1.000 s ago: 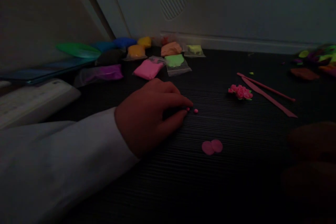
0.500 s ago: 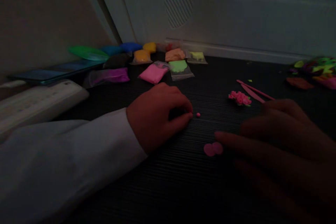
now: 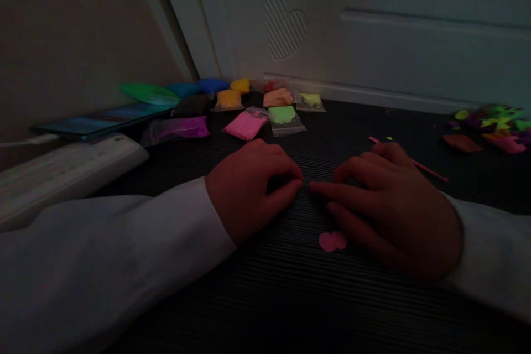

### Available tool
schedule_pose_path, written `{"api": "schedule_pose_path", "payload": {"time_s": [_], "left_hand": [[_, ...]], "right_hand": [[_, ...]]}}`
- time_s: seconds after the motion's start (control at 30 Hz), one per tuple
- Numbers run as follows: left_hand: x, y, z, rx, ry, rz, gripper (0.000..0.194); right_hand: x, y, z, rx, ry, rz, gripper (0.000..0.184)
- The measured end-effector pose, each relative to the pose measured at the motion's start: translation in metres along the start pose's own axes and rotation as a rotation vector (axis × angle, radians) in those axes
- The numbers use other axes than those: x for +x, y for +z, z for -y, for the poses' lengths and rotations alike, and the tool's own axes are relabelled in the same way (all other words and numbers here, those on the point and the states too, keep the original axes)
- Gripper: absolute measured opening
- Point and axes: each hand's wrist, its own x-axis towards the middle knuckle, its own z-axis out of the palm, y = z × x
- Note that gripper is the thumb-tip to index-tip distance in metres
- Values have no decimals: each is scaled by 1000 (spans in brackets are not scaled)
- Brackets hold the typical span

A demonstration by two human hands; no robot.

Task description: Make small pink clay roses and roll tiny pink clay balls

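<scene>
My left hand [image 3: 257, 191] rests on the dark table with thumb and forefinger pinched together. Whatever lies between those tips is too small to make out. My right hand [image 3: 390, 204] is stretched out opposite, its forefinger tip down on the table just right of the left fingertips. No ball shows under that fingertip. Below it lie two flat pink clay discs [image 3: 332, 241], overlapping at their edges, close to the right hand's lower fingers. A thin pink modelling tool [image 3: 431, 170] sticks out behind the right hand, partly covered by it.
Bags of coloured clay stand along the back, among them a pink bag [image 3: 246, 124], a light green bag [image 3: 286, 120] and a purple bag [image 3: 178, 128]. On the left are a white power strip [image 3: 74, 171] and a tablet [image 3: 103, 120]. Colourful clay pieces [image 3: 501, 124] lie far right.
My right hand has moved left and inward, its forefinger coming down where the small pink ball lay. The ball and the pink flower cluster are now out of sight. My left hand keeps its pinch.
</scene>
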Motion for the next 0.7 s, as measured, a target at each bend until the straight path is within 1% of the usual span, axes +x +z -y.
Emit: {"api": "schedule_pose_path", "payload": {"time_s": [0.17,0.3,0.43,0.53,0.7], "left_hand": [[-1,-1,-1,-40,-6,-7,15],[-2,-1,-2,-43,-4,-10,14],[-2,-1,-2,-55,-7,5,14],[-2,-1,-2,-55,-4,7,14],[-2,-1,-1,-47,-7,4,14]], "right_hand": [[-3,-2,0,37,-44,8,29],[-2,-1,-1,30,-6,1,30],[-5,0,-1,74,2,-87,24],[-7,0,-2,80,-3,-128,24],[-9,-1,-4,90,-15,-99,27]]}}
